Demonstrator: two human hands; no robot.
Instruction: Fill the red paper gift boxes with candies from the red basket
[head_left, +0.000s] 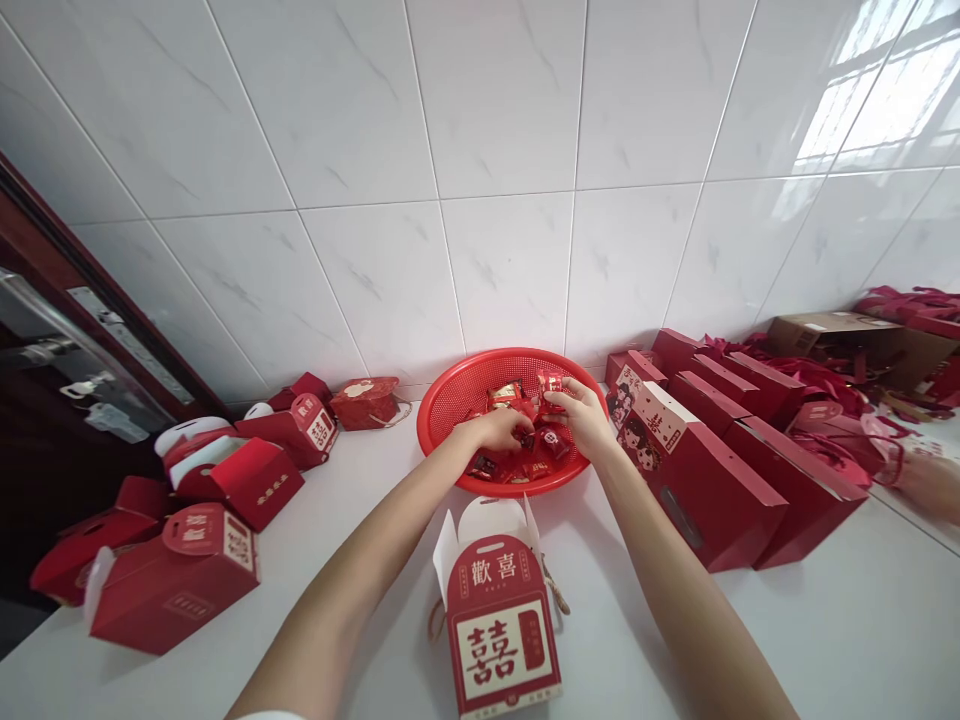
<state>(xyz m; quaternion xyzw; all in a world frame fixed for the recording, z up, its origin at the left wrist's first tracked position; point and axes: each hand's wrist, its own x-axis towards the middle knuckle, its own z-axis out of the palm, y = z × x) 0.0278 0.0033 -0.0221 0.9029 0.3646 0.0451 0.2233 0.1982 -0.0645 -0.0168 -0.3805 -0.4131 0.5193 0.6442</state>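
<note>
With the red mesh basket (444,412) taken as the centre of a clock face, the person's two hands are both inside its rim, over a loose heap of wrapped sweets (536,470). The right hand (583,412), toward 2 o'clock, has its thumb and fingers pinched together on a red-wrapped sweet (550,384), held above the others. The left hand (504,430), near the middle of the basket, has its fingers curled down among the sweets; whether they have hold of one cannot be told. At 6 o'clock, just beside the basket, an open gift box (504,630) stands upright between the forearms, its white-lined flaps raised and cord showing at its sides. Several red boxes (176,590) stand between 8 and 9 o'clock, with a small patterned box (366,402) nearer the basket at 9. Tall red bags (724,500) stand in rows between 3 and 4 o'clock. Farther out at about 3 o'clock sits a brown carton (911,350), and below it another person's hand (926,485) reaches in, blurred.
</note>
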